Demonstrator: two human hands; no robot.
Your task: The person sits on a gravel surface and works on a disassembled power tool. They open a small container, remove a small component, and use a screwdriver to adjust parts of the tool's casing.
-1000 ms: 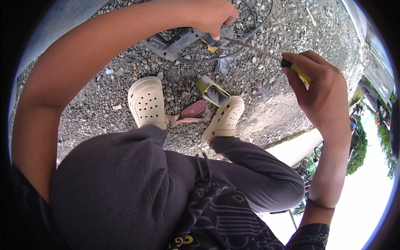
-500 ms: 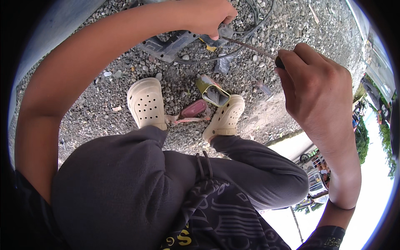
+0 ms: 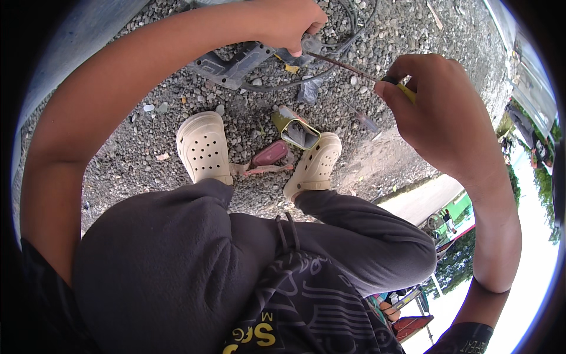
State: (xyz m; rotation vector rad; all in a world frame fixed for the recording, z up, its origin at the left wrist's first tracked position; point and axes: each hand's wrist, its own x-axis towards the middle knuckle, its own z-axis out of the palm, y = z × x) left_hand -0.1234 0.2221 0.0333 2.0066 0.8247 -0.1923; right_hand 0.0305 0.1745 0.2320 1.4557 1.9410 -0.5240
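Note:
I squat over gravel. My left hand [image 3: 292,23] grips the end of a grey metal part [image 3: 236,62] lying on the stones, where dark cables [image 3: 348,35] join it. My right hand [image 3: 430,112] is closed around the yellow-and-black handle of a screwdriver [image 3: 354,69]. Its thin shaft runs left and its tip meets the spot my left hand holds. A small yellow piece [image 3: 290,68] lies just below that spot.
Between my cream clogs [image 3: 203,147] [image 3: 315,165] lie an open yellow tin [image 3: 296,131] and a pink object [image 3: 268,154]. A second screwdriver [image 3: 359,118] and a crumpled clear wrapper [image 3: 308,91] rest on the gravel. A pale concrete slab [image 3: 413,200] borders the gravel at right.
My right hand has turned and shifted on the screwdriver handle, dropping slightly. My left hand stays on the metal part, and the shaft still points at it.

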